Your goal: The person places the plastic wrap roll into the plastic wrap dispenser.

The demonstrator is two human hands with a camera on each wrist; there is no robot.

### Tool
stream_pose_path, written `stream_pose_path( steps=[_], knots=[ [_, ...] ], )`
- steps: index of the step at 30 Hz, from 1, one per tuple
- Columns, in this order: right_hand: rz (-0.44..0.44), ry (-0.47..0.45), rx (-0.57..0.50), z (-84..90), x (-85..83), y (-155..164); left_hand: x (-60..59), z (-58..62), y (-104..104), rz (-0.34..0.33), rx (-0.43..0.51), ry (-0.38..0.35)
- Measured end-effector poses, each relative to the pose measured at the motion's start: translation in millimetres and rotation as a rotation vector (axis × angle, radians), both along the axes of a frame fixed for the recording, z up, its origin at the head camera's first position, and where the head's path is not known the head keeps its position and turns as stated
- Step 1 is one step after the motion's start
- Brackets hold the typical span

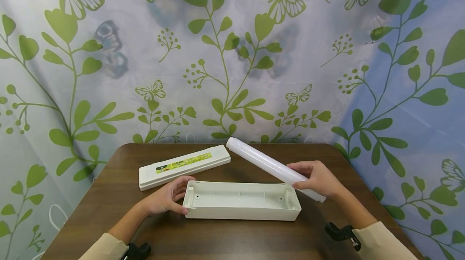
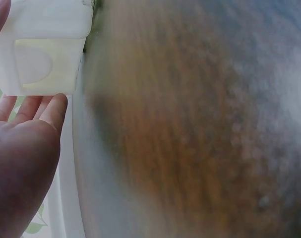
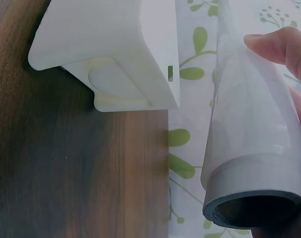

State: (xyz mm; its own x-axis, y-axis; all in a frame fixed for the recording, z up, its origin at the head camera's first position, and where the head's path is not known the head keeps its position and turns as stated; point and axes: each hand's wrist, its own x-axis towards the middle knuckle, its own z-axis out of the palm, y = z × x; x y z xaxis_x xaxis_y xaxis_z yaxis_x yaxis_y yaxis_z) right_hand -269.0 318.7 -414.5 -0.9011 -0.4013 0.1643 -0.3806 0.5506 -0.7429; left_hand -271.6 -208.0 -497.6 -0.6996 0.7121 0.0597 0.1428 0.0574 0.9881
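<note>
A big backdrop cloth (image 1: pixel 232 50) filled the upper two thirds of the head view, pale and printed with green leaves and butterflies. Below it, across the lower centre, sat the table (image 1: pixel 232 240), dark brown wood grain with rounded corners. At lower centre lay the open tray (image 1: pixel 241 201), a long, shallow, cream plastic trough, smooth and matte, with its hollow facing up. Up and left of it rested the lid (image 1: pixel 184 166), a flat, long, white plastic piece carrying a yellow label strip, angled on the table and apart from the tray. Then the roll (image 1: pixel 270 167), a long white cylinder of glossy film, slanted from upper centre down to the right, with its lower end over the tray's right end. The right wrist view showed its grey core tube, hollow at the end.

The right hand (image 1: pixel 317 179) sat right of centre, fingers and thumb curled round the roll's lower part, the grip clamped on it and holding it off the table. The left hand (image 1: pixel 165 197) lay at lower left of centre, against the tray's left end, fingers fairly straight and resting along the end wall, the grip relaxed and not closed round anything. In the left wrist view, the fingertips (image 2: pixel 53 106) lay just under that pale end wall. Cream sleeves showed at the bottom edge.
</note>
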Motion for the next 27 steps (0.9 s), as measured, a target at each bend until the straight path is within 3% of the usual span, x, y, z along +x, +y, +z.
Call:
stream_pose_path(
  steps=[27],
  knots=[
    [0.257, -0.064, -0.031, 3.4, -17.6, -20.9, 0.3, 1.9, 2.2, 0.0, 0.004, 0.009]
  ],
)
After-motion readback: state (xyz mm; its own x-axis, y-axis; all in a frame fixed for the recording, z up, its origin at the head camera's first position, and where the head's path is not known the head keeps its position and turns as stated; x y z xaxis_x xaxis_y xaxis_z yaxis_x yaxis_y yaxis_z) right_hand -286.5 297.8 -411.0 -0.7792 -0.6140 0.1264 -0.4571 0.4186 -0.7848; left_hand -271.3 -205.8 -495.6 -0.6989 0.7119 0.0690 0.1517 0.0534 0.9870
